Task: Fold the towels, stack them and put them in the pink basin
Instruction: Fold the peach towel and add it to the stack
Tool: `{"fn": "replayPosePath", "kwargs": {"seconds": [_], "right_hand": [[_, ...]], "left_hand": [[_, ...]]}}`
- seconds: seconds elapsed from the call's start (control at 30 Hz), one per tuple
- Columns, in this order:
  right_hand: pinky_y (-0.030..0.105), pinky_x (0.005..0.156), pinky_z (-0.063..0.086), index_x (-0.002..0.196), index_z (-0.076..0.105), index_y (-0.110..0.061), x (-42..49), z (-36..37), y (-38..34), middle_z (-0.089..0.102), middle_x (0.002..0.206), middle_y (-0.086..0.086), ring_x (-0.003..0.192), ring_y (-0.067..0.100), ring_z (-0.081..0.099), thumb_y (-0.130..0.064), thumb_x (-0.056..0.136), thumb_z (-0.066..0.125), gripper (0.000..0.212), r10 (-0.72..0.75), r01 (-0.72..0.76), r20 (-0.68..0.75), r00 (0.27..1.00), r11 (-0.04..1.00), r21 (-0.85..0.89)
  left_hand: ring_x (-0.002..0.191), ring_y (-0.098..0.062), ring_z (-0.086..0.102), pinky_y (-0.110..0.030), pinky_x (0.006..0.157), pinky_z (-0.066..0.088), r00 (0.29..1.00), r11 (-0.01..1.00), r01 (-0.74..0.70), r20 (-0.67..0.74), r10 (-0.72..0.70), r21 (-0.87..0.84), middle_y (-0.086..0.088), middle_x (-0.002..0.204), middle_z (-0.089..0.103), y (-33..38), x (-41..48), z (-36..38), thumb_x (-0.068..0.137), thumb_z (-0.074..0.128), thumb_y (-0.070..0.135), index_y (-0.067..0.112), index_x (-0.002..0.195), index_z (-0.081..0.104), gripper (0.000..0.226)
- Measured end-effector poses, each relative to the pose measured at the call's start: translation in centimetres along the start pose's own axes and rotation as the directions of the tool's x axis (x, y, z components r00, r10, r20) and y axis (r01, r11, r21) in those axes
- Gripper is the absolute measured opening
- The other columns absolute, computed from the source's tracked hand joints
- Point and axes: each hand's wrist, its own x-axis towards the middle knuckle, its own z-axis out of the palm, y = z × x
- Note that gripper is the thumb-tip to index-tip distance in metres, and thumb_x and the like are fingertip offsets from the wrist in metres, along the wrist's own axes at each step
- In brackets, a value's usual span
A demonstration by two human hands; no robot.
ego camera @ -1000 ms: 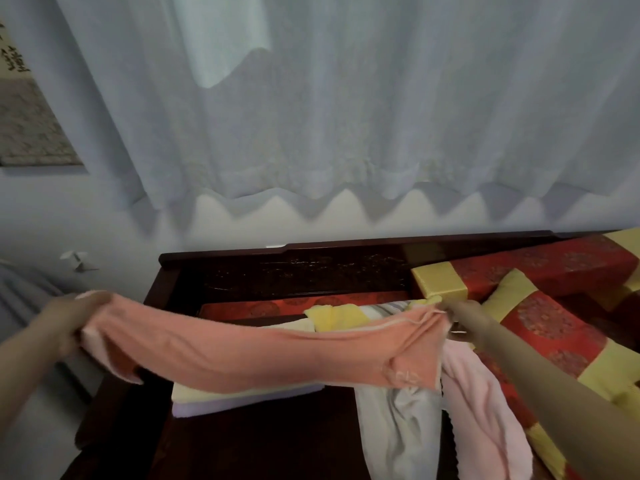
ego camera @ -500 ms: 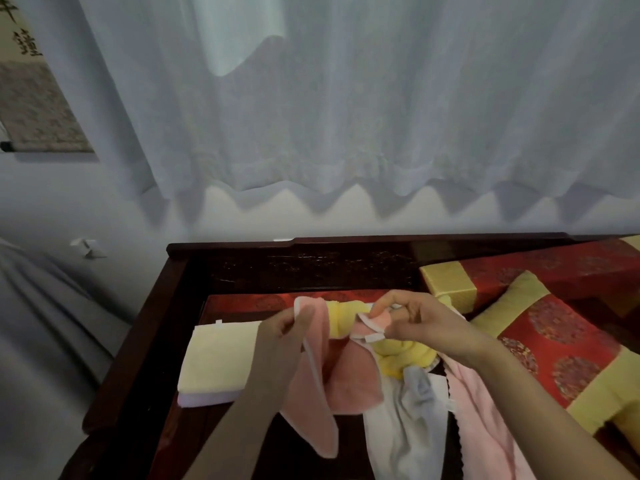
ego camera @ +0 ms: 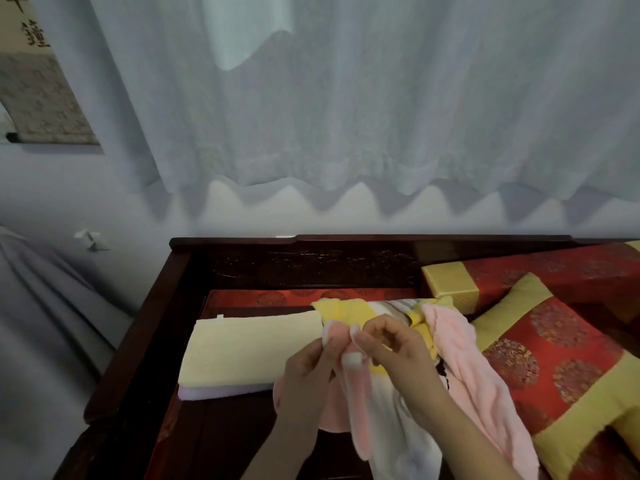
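Your left hand (ego camera: pixel 306 370) and right hand (ego camera: pixel 393 348) both pinch the top corners of the salmon towel (ego camera: pixel 360 417), which hangs below them, just beside the folded yellow towel (ego camera: pixel 249 348).

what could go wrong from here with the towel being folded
1. The left hand and right hand pinch the peach towel only by its corners, so a corner may slip and the fold come out crooked.
2. Its hanging part lies against the loose white towel and pink towel; laying it down there could tangle them.
3. The folded stack sits close to the left hand; a wide sweep might rumple it.
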Motion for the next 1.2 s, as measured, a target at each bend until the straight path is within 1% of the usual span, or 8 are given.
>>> {"fn": "replayPosePath", "kwargs": {"seconds": [0.07, 0.17, 0.3, 0.43, 0.63, 0.87, 1.0, 1.2], "right_hand": [[0.025, 0.066, 0.049, 0.078, 0.068, -0.006, -0.6, 0.6, 0.3, 0.065, 0.07, 0.005, 0.068, 0.014, 0.059, -0.011, 0.087, 0.064, 0.011, 0.057, -0.056, 0.002, 0.998, 0.991, 0.125], [0.026, 0.065, 0.053, 0.088, 0.071, -0.005, -1.0, 0.5, 0.5, 0.069, 0.071, 0.01, 0.067, 0.02, 0.063, -0.003, 0.087, 0.06, 0.011, 0.094, -0.09, -0.004, 0.996, 0.969, 0.228], [0.024, 0.062, 0.049, 0.097, 0.073, -0.011, -0.8, -0.3, 0.3, 0.063, 0.063, 0.002, 0.063, 0.014, 0.06, -0.001, 0.08, 0.068, 0.02, 0.039, -0.045, 0.062, 0.997, 0.994, 0.101], [0.027, 0.062, 0.042, 0.078, 0.072, -0.022, -0.4, -0.9, 0.2, 0.061, 0.071, -0.005, 0.067, 0.007, 0.054, -0.006, 0.076, 0.077, 0.016, -0.033, 0.044, 0.083, 0.996, 0.99, -0.136], [0.038, 0.095, 0.047, 0.077, 0.068, -0.019, 0.5, -2.4, -0.9, 0.07, 0.108, -0.001, 0.108, 0.016, 0.063, -0.015, 0.076, 0.075, 0.008, 0.026, 0.023, 0.298, 0.954, 0.987, -0.158], [0.036, 0.08, 0.051, 0.097, 0.07, -0.027, 1.9, -2.4, -1.4, 0.062, 0.075, -0.004, 0.076, 0.013, 0.06, -0.013, 0.076, 0.078, 0.027, 0.062, 0.009, 0.346, 0.936, 0.98, -0.2], [0.036, 0.079, 0.048, 0.087, 0.074, -0.028, 2.4, -1.9, -1.5, 0.065, 0.078, 0.001, 0.075, 0.013, 0.057, -0.023, 0.08, 0.076, 0.009, 0.1, 0.028, 0.405, 0.909, 0.954, -0.299], [0.044, 0.088, 0.049, 0.089, 0.064, -0.013, 3.2, -1.8, -3.5, 0.068, 0.091, 0.009, 0.09, 0.026, 0.065, -0.012, 0.088, 0.065, 0.002, -0.054, 0.158, 0.368, 0.928, 0.953, -0.26]], "left_hand": [[0.078, -0.012, 0.07, -0.026, 0.07, 0.056, 1.0, 1.0, 0.006, 0.005, -0.005, -0.019, -0.006, 0.082, 0.076, 0.1, -0.3, 0.0, 0.085, 0.065, 0.04, 0.02, 0.082, 0.077, 0.023], [0.082, -0.015, 0.07, -0.033, 0.073, 0.058, 1.0, 0.996, 0.004, 0.006, -0.005, 0.09, 0.004, 0.081, 0.076, -0.4, -0.5, -0.5, 0.059, 0.071, 0.054, 0.034, 0.08, 0.076, 0.03], [0.074, -0.01, 0.069, -0.03, 0.071, 0.056, 1.0, 0.992, -0.012, 0.025, 0.009, 0.125, 0.008, 0.07, 0.074, -0.5, -0.4, -1.0, 0.043, 0.061, 0.053, 0.043, 0.066, 0.074, 0.028], [0.073, -0.01, 0.068, -0.034, 0.072, 0.055, 0.996, 0.982, -0.04, 0.084, 0.024, 0.184, 0.005, 0.072, 0.074, -0.5, -0.2, -1.4, 0.056, 0.063, 0.047, 0.041, 0.071, 0.074, 0.019], [0.067, -0.006, 0.065, -0.019, 0.061, 0.052, 0.975, 0.972, -0.121, 0.206, 0.079, 0.203, -0.003, 0.072, 0.072, 0.3, -0.6, -1.9, 0.083, 0.068, 0.006, 0.018, 0.08, 0.075, 0.015], [0.051, -0.005, 0.056, -0.016, 0.049, 0.045, 0.983, 0.98, -0.17, 0.085, 0.161, 0.103, -0.002, 0.059, 0.064, 0.7, -0.8, -1.9, 0.072, 0.081, 0.018, 0.012, 0.081, 0.04, 0.043], [0.066, -0.012, 0.065, -0.025, 0.061, 0.053, 0.962, 0.934, -0.271, 0.099, 0.254, 0.232, -0.006, 0.078, 0.071, 0.3, 0.1, -2.6, 0.06, 0.075, 0.045, 0.022, 0.075, 0.042, 0.043], [0.074, -0.004, 0.061, -0.015, 0.063, 0.047, 0.93, 0.874, -0.368, 0.117, 0.349, 0.317, 0.005, 0.084, 0.066, -0.8, 0.9, -3.1, 0.071, 0.068, 0.034, 0.023, 0.084, 0.057, 0.02]]}}
